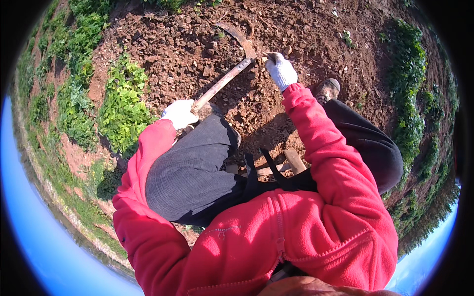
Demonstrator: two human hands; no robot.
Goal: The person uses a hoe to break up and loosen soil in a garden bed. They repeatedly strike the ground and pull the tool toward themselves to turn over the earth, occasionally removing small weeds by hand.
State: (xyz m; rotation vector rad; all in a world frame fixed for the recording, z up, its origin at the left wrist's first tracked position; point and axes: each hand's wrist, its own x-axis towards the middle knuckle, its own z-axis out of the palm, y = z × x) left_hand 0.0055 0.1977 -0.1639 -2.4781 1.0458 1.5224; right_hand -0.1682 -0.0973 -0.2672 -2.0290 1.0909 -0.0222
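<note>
My left hand [180, 114], in a white knit glove, grips the butt of the wooden handle of a sickle [223, 80]. The tool's curved, rust-brown blade [239, 39] reaches up and left over the clods, joined to the handle by a riveted metal socket. Just right of the blade's base is my right hand [280, 70], gloved in white too, low over the soil. Its fingertips are soiled brown and curl downward; whether they pinch something small cannot be made out. Loose reddish-brown soil [177, 48] with stones lies around both hands.
A leafy green plant clump [122, 103] grows beside my left forearm. Rows of low plants [409, 81] run along the right. My shoe [329, 90] rests beyond my right wrist. Between my bent legs stands a wooden piece [294, 161], perhaps a stool. A small uprooted-looking plant [347, 38] lies upper right.
</note>
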